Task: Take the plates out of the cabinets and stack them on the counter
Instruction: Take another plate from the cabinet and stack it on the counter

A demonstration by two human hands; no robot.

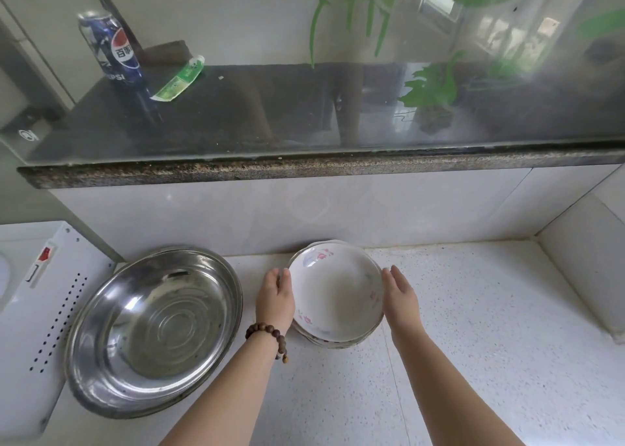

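Each grip open, left hand [275, 293] and right hand [400, 296] touched opposite rims of the likely slippery, fragile plate stack [336, 296].

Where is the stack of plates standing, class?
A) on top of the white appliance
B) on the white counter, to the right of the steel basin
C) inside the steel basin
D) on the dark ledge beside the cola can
B: the stack of plates stands on the white counter, right of the steel basin, with the left hand and right hand flanking it.
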